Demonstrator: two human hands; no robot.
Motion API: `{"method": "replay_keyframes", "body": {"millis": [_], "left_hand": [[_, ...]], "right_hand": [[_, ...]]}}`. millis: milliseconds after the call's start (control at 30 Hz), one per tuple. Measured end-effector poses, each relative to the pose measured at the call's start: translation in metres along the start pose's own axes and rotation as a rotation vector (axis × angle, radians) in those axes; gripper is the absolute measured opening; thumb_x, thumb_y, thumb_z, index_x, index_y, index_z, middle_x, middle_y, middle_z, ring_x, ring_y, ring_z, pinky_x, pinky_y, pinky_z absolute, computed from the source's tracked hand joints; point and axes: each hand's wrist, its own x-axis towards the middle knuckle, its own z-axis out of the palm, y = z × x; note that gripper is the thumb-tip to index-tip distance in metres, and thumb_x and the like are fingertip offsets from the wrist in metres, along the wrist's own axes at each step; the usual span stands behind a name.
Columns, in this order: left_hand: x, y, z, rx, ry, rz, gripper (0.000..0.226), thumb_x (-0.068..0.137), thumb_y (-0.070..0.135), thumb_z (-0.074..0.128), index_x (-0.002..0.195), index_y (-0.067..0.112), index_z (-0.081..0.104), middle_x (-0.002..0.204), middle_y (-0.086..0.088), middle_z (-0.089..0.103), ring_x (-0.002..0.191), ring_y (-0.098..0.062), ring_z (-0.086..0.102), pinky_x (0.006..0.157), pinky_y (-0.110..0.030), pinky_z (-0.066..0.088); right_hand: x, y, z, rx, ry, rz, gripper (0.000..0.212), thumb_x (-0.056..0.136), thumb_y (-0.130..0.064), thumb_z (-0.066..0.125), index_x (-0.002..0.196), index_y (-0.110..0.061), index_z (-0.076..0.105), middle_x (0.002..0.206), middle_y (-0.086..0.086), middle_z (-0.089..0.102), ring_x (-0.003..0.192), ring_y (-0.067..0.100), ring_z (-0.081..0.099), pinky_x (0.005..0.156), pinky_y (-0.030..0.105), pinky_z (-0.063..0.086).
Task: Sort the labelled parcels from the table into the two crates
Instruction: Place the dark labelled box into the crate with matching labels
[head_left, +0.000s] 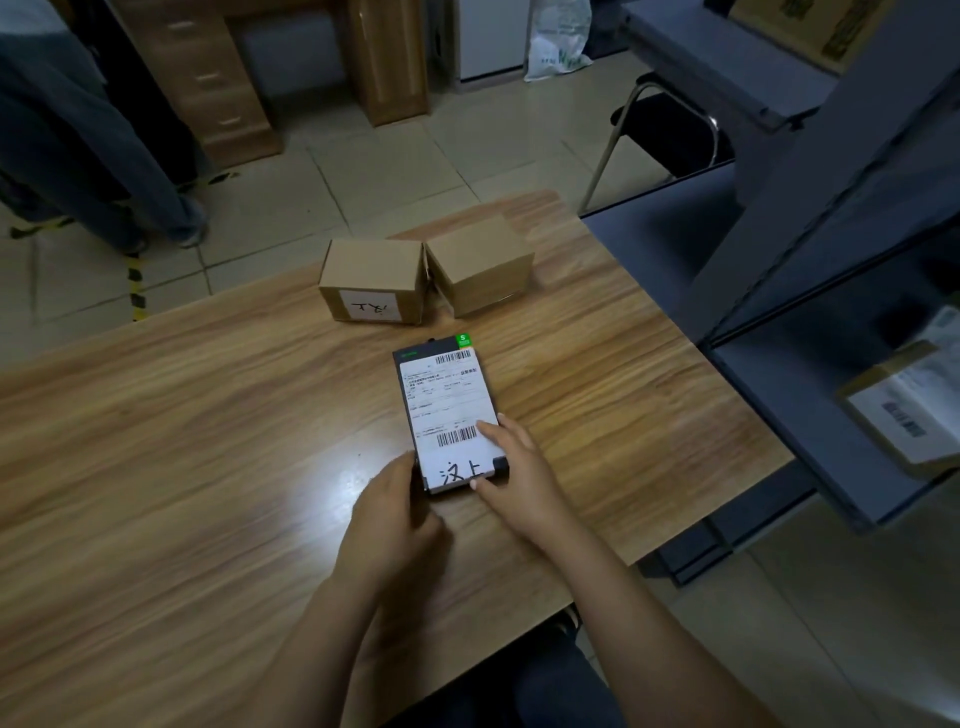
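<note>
The parcel (447, 410) lies flat on the table (156, 441), its long axis pointing away from the person. The left hand (389, 514) and right hand (511, 467) grip its near corners.

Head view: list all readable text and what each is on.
"汶上": handwritten, near end of the white label on the flat dark parcel.
"汶上": handwritten, upside down from here, white label on the left cardboard box.
"S": green tag at the flat parcel's far right corner.
Too small to read: the flat parcel's barcodes and fine print.
Blurred: label of the parcel on the right, print on the white bag.
</note>
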Motion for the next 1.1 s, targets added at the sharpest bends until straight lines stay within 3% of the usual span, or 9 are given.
{"method": "replay_keyframes", "body": {"millis": [100,167,267,467,600,800,933,1100], "left_hand": [[0.003,-0.002,-0.004,0.131,0.068,0.034,0.045,0.074,0.012,0.068,0.117,0.012,0.058,0.114,-0.005,0.061,0.102,-0.028,0.057,0.081,-0.031,0.043],[0.005,-0.009,-0.007,0.191,0.117,0.028,0.034,0.082,0.017,0.066,0.115,0.010,0.060,0.112,-0.008,0.063,0.101,-0.031,0.059,0.084,-0.037,0.047],[0.007,-0.026,-0.013,0.240,0.166,0.003,0.036,0.087,0.026,0.063,0.120,0.013,0.057,0.109,-0.008,0.064,0.097,-0.031,0.061,0.086,-0.043,0.050],[0.007,-0.039,-0.029,0.301,0.272,-0.022,0.040,0.081,0.019,0.072,0.117,0.005,0.061,0.106,-0.017,0.066,0.092,-0.038,0.063,0.081,-0.046,0.052],[0.001,-0.042,-0.033,0.344,0.305,0.018,0.037,0.084,0.023,0.064,0.115,0.004,0.063,0.102,-0.016,0.067,0.088,-0.038,0.063,0.077,-0.044,0.051],[-0.001,-0.034,-0.040,0.344,0.304,0.027,0.041,0.082,0.023,0.069,0.119,0.007,0.061,0.108,-0.013,0.066,0.094,-0.035,0.062,0.082,-0.042,0.049],[0.014,-0.009,-0.068,0.317,0.256,0.113,0.058,0.075,0.022,0.074,0.128,0.007,0.055,0.118,-0.013,0.061,0.103,-0.035,0.058,0.083,-0.043,0.047],[0.045,0.059,-0.123,0.356,0.359,0.333,0.061,0.071,0.018,0.078,0.127,0.007,0.056,0.114,-0.012,0.060,0.101,-0.035,0.057,0.079,-0.040,0.045]], "right_hand": [[-0.001,-0.002,-0.003,-0.028,0.067,0.005,0.071,0.082,-0.004,0.071,0.145,-0.017,0.041,0.148,0.002,0.033,0.128,0.009,0.039,0.085,-0.009,0.022],[0.000,-0.005,-0.006,-0.054,0.135,0.017,0.072,0.081,-0.011,0.071,0.145,-0.018,0.040,0.143,0.000,0.038,0.129,0.012,0.041,0.095,0.003,0.028],[0.001,-0.014,-0.006,-0.095,0.186,0.046,0.078,0.079,-0.023,0.074,0.147,-0.018,0.037,0.142,0.002,0.037,0.131,0.018,0.040,0.102,0.022,0.034],[0.004,-0.034,0.024,-0.259,0.149,0.180,0.133,0.060,-0.067,0.079,0.155,-0.014,0.004,0.156,0.005,0.016,0.143,0.026,0.016,0.115,0.033,0.019],[0.010,-0.037,0.038,-0.303,0.153,0.242,0.141,0.056,-0.063,0.082,0.155,-0.010,-0.003,0.153,0.009,0.019,0.140,0.028,0.020,0.115,0.034,0.022],[0.010,-0.042,0.039,-0.303,0.263,0.245,0.132,0.052,-0.056,0.082,0.153,-0.011,0.010,0.143,0.006,0.029,0.130,0.026,0.031,0.107,0.033,0.032],[-0.001,-0.058,0.017,-0.282,0.396,0.132,0.132,0.050,-0.058,0.081,0.154,-0.014,0.012,0.137,0.003,0.030,0.127,0.023,0.033,0.104,0.034,0.037],[-0.008,-0.109,-0.048,-0.282,0.657,-0.054,0.127,0.052,-0.055,0.079,0.153,-0.018,0.012,0.131,-0.001,0.030,0.121,0.019,0.035,0.096,0.037,0.045]]}}
